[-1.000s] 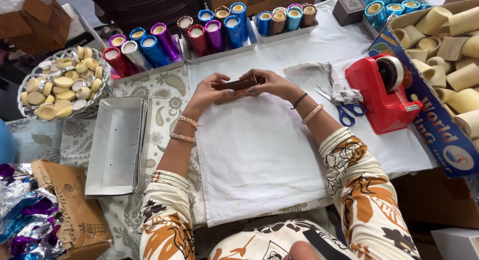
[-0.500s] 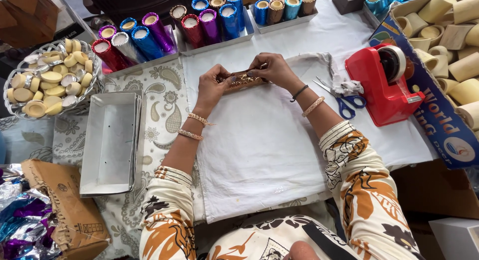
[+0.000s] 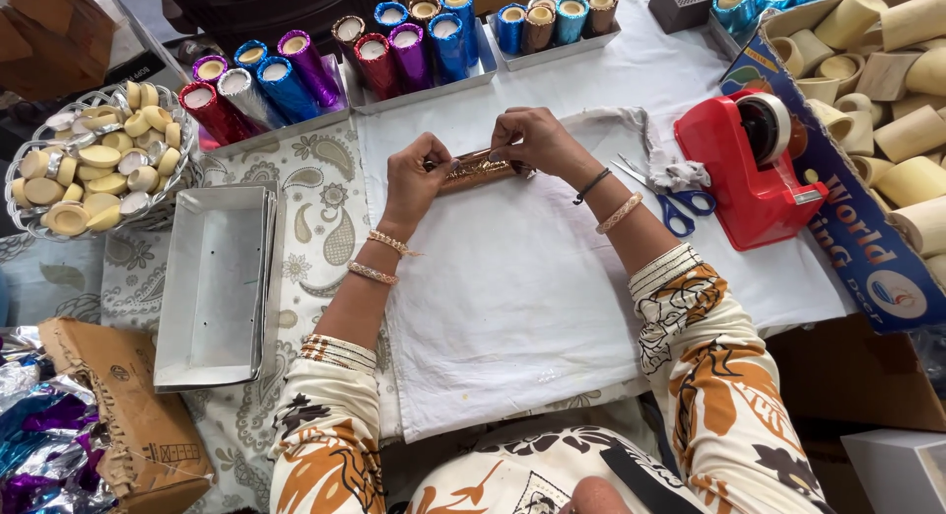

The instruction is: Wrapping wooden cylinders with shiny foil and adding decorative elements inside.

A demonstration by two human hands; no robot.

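White cloth [image 3: 512, 297], copper tube [image 3: 477, 169] between left hand [image 3: 414, 184], right hand [image 3: 537, 139]

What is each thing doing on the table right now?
Left hand: grips the tube's left end.
Right hand: pinches its right end.
Copper foil tube: lying flat, wrapped.
Scissors: closed, lying flat.
Red tape dispenser: upright, roll loaded.
Metal tray: empty.
Wire basket: full of discs.

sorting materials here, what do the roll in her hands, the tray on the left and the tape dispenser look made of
Roll: probably shiny copper-coloured foil wrap, glinting, held by left hand and right hand.
Tray: likely sheet metal, dull grey.
Tape dispenser: seemingly glossy red plastic.
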